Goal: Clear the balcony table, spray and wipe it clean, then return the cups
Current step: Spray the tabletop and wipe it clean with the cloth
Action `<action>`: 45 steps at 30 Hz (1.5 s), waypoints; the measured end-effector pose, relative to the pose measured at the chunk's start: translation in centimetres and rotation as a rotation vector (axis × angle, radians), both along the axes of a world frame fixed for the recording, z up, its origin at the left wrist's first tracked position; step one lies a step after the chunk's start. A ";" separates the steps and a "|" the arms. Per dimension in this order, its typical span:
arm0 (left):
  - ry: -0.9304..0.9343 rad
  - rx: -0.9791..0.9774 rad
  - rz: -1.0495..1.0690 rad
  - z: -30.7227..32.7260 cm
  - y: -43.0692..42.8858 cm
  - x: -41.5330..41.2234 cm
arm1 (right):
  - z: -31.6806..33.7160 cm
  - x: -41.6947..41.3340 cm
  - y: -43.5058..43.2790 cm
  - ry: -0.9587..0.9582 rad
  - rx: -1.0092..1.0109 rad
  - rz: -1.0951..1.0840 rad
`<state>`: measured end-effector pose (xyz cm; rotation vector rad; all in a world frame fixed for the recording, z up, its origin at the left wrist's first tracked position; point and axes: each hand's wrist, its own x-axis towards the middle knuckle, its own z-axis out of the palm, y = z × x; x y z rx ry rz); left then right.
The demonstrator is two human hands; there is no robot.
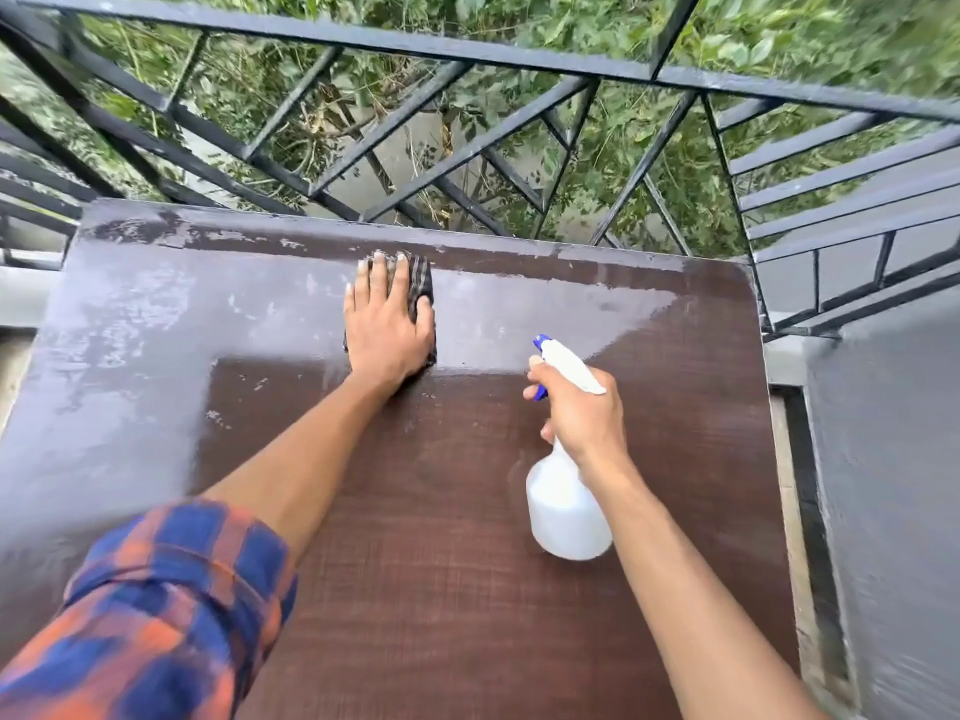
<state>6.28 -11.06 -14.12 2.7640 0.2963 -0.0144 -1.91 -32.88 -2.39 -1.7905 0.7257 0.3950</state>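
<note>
The spray bottle (pixel 567 504) is held upright above the table (pixel 467 563), nozzle pointed to the far-left (toward the railing (pixel 467 54)), gripped by the right hand (pixel 584 413). The left hand (pixel 387 324) is laid flat, fingers spread, on the cloth (pixel 422 283).

My left arm wears a blue-and-orange plaid sleeve (pixel 156 610) rolled above the elbow, at seven o'clock; my right forearm (pixel 691 589) is bare.

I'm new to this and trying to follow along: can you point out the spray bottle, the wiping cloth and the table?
spray bottle (pixel 566 517), head view, on its white body.
wiping cloth (pixel 422 283), head view, on the checked part beside the fingers.
table (pixel 467 589), head view, on the bare brown top.
</note>
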 end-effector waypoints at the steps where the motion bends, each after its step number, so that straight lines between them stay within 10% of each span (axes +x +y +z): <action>1: 0.007 -0.003 -0.015 0.1 0.0 1.2 | 0.0 0.4 -0.1 -0.003 -0.007 -0.001; 12: 0.035 0.004 0.032 0.0 -5.5 7.8 | 0.9 1.5 -3.9 -0.029 0.004 -0.084; 34: 0.050 -0.013 -0.442 0.3 -40.5 9.4 | -0.3 -5.0 -24.2 0.018 -0.061 -0.385; 45: 0.033 0.068 -0.724 0.0 -42.2 7.1 | -0.1 -6.0 -26.2 0.045 -0.064 -0.417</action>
